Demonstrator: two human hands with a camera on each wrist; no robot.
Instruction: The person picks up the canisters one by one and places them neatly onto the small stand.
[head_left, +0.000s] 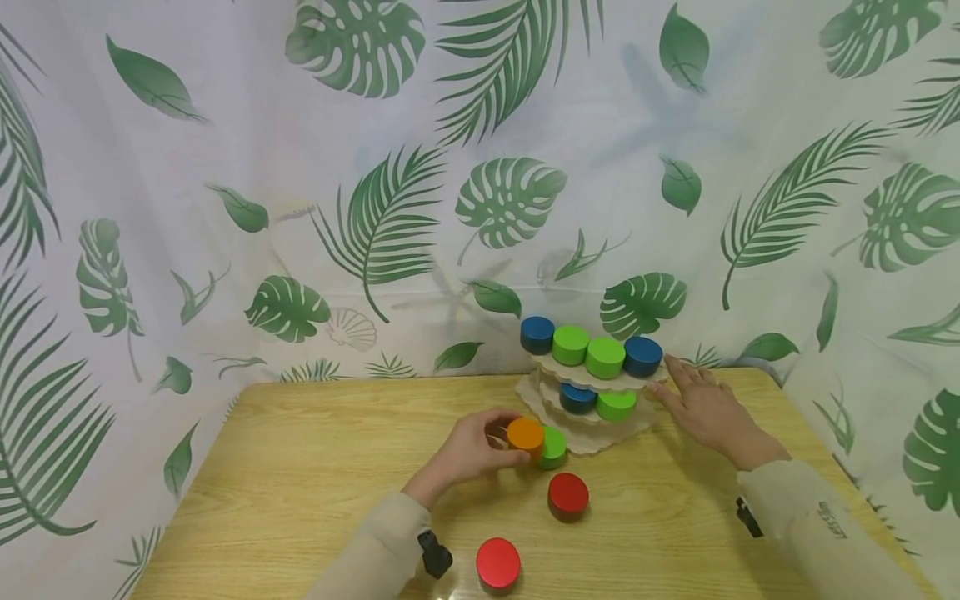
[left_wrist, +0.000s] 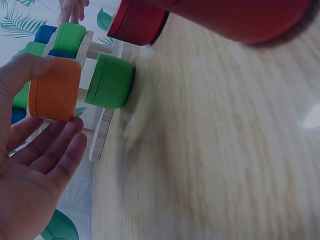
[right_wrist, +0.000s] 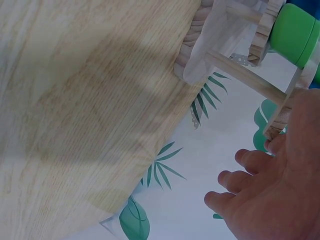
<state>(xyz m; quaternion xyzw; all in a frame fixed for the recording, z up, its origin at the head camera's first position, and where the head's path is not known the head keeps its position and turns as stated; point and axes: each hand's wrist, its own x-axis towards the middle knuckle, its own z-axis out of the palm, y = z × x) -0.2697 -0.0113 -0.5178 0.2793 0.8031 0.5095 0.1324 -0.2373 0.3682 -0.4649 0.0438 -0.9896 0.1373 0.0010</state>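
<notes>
My left hand (head_left: 476, 446) pinches an orange round tin (head_left: 526, 437) between thumb and fingers, raised off the table in the left wrist view. Just behind that tin, a green tin (head_left: 553, 447) stands by the base of a tiered wooden stand (head_left: 592, 435) with scalloped edges. Blue (head_left: 537, 334) and green tins (head_left: 605, 357) line the stand's top shelf. On the shelf below sit a blue tin (head_left: 578, 397) and a green one (head_left: 617, 405). At the top shelf's right end, my right hand (head_left: 708, 407) touches the edge with fingers extended.
Two red tins stand on the wooden table (head_left: 300, 483): one red tin (head_left: 567, 497) in front of the stand, another red tin (head_left: 498, 566) nearer the front. A leaf-patterned curtain (head_left: 420, 208) hangs behind the table's back edge, close to the stand.
</notes>
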